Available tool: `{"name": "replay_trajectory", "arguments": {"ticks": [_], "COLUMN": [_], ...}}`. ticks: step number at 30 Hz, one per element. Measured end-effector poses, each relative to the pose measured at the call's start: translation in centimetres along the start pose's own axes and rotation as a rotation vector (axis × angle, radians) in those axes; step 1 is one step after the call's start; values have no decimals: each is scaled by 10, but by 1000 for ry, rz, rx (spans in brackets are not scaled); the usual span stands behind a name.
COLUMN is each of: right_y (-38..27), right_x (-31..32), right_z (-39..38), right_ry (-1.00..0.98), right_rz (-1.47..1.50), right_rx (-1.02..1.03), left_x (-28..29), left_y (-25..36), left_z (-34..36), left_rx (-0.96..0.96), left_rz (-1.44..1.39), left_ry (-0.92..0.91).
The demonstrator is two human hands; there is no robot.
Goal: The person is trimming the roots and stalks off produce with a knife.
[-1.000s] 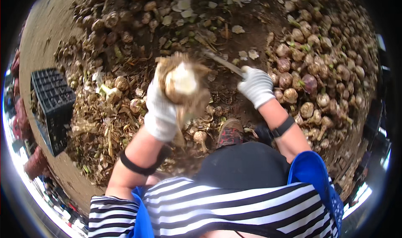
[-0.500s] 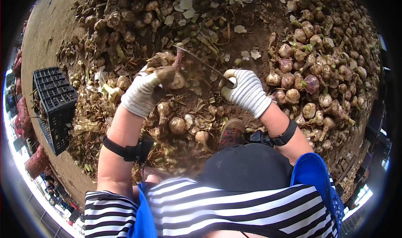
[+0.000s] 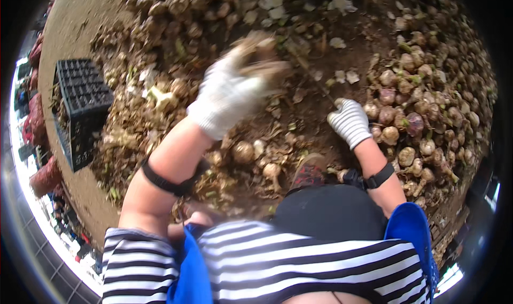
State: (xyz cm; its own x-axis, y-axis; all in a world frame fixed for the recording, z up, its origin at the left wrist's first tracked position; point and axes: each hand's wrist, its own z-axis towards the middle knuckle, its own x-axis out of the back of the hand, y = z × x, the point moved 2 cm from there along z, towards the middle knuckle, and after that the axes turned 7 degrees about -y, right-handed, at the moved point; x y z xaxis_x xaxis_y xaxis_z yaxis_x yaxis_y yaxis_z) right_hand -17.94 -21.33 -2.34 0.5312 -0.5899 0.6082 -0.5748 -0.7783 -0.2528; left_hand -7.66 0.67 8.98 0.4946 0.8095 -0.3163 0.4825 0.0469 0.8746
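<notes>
My left hand (image 3: 227, 93), in a white knit glove with browned fingertips, is raised over the litter and smeared by motion. Whether it holds a garlic bulb is too blurred to make out. Right of it, my gloved right hand (image 3: 350, 121) is closed round a knife (image 3: 319, 86), whose long thin blade slants up and left, faint against the soil. Beside that hand lies a big heap of garlic bulbs (image 3: 389, 136), some purplish. Below my left hand a few loose garlic bulbs (image 3: 243, 152) rest among dry skins and cut stalks.
At the left stands a black plastic crate (image 3: 85, 90) on the bare floor (image 3: 64, 42). More garlic (image 3: 176, 4) and pale peeled skins (image 3: 272, 4) lie at the far side. My shoe (image 3: 310, 171) is close by in front. Red filled sacks (image 3: 36, 119) line the left rim.
My left hand has swung up and right, away from where it gripped a stemmed garlic bulb. My right hand with the knife has moved to the right. The whole view has shifted slightly.
</notes>
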Motion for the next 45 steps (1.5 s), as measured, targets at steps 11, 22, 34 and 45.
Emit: {"name": "replay_trajectory", "arguments": {"ticks": [11, 22, 34, 45], "right_y": [8, -81, -80, 9], "right_x": [-9, 28, 6, 29], "right_z": [11, -43, -46, -13], "right_ry": [137, 359, 535, 459], "right_rz": [272, -254, -108, -170], "right_rx": [96, 628, 795, 153], "left_x": [218, 87, 18, 12], "left_y": [-43, -48, -83, -35], "left_z": [-21, 8, -7, 2], "left_rx": [819, -286, -325, 203], "left_rz": [1867, 726, 239, -623], "left_ry": [192, -269, -196, -54]}}
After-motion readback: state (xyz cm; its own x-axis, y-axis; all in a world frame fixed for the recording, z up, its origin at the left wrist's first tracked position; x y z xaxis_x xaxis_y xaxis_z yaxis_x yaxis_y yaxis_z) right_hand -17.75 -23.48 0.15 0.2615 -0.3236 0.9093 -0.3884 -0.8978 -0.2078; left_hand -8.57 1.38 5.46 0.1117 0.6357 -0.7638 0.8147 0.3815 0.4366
